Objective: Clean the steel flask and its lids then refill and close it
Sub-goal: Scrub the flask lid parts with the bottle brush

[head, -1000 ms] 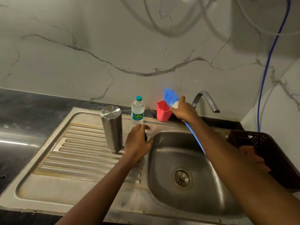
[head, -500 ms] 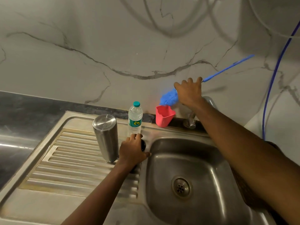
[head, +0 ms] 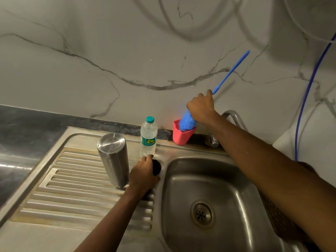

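Observation:
The steel flask (head: 113, 160) stands upside down on the ribbed drainboard (head: 76, 180). Just right of it, my left hand (head: 143, 176) grips a dark round lid (head: 156, 167) at the sink's rim; most of the lid is hidden under my fingers. My right hand (head: 201, 106) holds the blue bottle brush (head: 230, 71) by its handle, with the fluffy brush head (head: 186, 122) down inside the red cup (head: 181, 136) at the back ledge. A clear water bottle (head: 148, 137) with a teal cap stands behind the lid.
The steel sink basin (head: 227, 188) with its drain lies at the right, the tap (head: 234, 116) behind my right arm. A dark basket (head: 272, 220) sits right of the sink under my arm. A blue hose (head: 307, 95) runs down the marble wall. Dark countertop lies left.
My right hand has swung the brush round so its handle points up and lowered the brush head into the red cup. My left hand has stayed on the lid.

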